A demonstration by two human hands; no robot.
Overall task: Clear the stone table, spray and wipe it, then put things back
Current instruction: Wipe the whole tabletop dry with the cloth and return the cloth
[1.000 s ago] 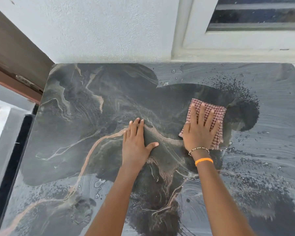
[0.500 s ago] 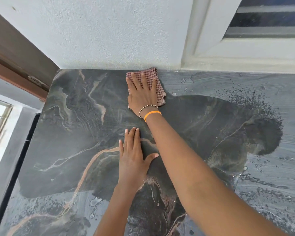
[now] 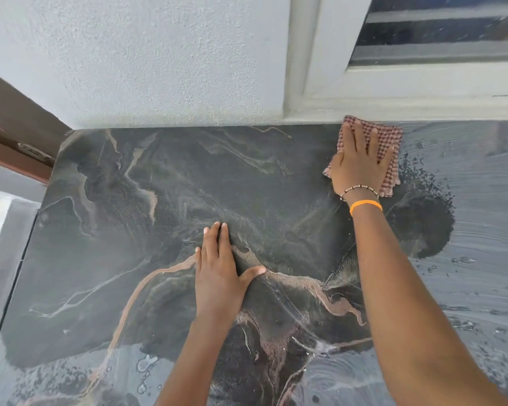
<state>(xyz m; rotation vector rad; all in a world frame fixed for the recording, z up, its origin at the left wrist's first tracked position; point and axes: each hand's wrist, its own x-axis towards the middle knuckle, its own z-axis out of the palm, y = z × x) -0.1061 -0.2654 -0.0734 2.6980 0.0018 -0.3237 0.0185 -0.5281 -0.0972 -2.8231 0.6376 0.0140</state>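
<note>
Head view, one frame. Item: dark grey stone bench [image 3: 165,200] with tan and white veins, set against a textured white wall [image 3: 159,54]; its right and near parts are wet, with streaks and droplets. Item: red-and-white checked folded cloth [image 3: 389,142], lying flat on the bench at its far edge, just below the white window frame [image 3: 393,95]. Item: right hand [image 3: 359,162], arm reaching forward and nearly straight, palm down on the cloth, fingers straight and slightly spread, pressing it to the stone; nothing is gripped. The wrist carries a beaded bracelet [image 3: 358,189] and, just behind it, an orange band [image 3: 365,205]. Item: left hand [image 3: 220,273], palm flat on the bare stone near the middle of the bench, fingers straight and together, thumb splayed to the right, holding nothing; it lies well apart from the cloth. Item: brown wooden frame [image 3: 15,127], at the left beside the wall.
</note>
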